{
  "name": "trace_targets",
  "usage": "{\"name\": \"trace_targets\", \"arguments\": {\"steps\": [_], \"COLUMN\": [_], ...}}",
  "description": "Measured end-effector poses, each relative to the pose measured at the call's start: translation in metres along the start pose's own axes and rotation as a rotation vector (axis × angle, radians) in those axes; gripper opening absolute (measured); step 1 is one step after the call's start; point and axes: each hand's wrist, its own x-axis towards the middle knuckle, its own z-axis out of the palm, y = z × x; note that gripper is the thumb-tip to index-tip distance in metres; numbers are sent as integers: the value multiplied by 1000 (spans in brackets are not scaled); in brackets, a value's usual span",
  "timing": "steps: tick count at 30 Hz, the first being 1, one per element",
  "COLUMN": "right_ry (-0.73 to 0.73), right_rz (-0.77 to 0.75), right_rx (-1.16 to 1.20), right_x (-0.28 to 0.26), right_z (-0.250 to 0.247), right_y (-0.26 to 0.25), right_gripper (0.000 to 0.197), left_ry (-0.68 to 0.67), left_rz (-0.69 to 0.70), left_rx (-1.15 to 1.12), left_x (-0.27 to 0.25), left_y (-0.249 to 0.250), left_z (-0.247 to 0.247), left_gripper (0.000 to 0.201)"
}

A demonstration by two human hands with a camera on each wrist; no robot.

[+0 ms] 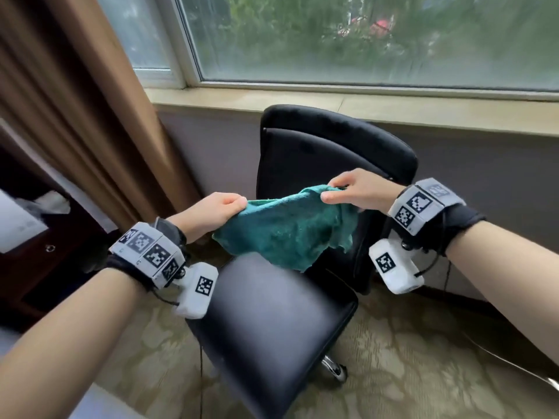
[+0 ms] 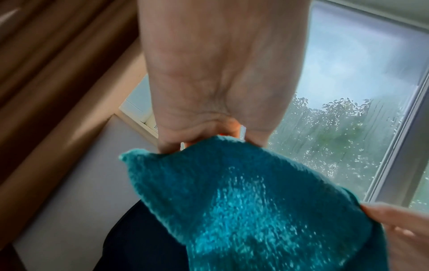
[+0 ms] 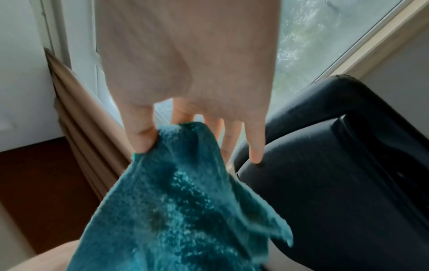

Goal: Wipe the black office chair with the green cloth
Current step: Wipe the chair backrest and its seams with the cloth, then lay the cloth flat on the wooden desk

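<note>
Head view: the left hand (image 1: 216, 208) pinches one top corner of the cloth (image 1: 287, 228) between thumb and curled fingers, and the right hand (image 1: 360, 189) pinches the opposite top corner between thumb and forefinger. In the right wrist view the thumb (image 3: 141, 135) clamps the edge of the cloth (image 3: 176, 210) while the other fingers (image 3: 255, 146) hang straight and free, one tip close to the chair (image 3: 336, 174) back; contact cannot be told. In the left wrist view the left hand (image 2: 209, 117) closes over the hem of the cloth (image 2: 243, 201).

The cloth hangs spread between both hands, its top edge sagging, its ragged lower edge above the rear of the chair (image 1: 272, 322) seat and apart from it. It hangs in front of the lower backrest.

Behind the chair are a wall and sill (image 1: 302, 101) under the window (image 1: 363, 37). Left of the chair hangs a curtain (image 1: 75, 116), with dark wood furniture (image 1: 45, 267) beyond it. Carpet (image 1: 423, 358) lies open to the right of the chair and in front of it, crossed by a thin cable (image 1: 499, 358).
</note>
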Motion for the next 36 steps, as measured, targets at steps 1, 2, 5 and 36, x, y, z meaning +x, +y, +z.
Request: {"name": "trace_targets", "arguments": {"steps": [1, 2, 5, 36], "right_ry": [-19, -25, 77, 257], "right_rz": [14, 7, -19, 207], "right_rx": [116, 205, 352, 497], "right_x": [-8, -17, -43, -324], "right_z": [-2, -4, -10, 13], "right_y": [0, -1, -1, 5], "right_gripper": [16, 17, 16, 15], "left_ry": [23, 44, 47, 251], "left_rz": [0, 2, 5, 5], "left_rx": [7, 2, -11, -46], "left_x": [-7, -13, -36, -279], "left_y": [6, 13, 37, 153], "left_z": [3, 7, 22, 132], "left_gripper": [34, 36, 34, 14]}}
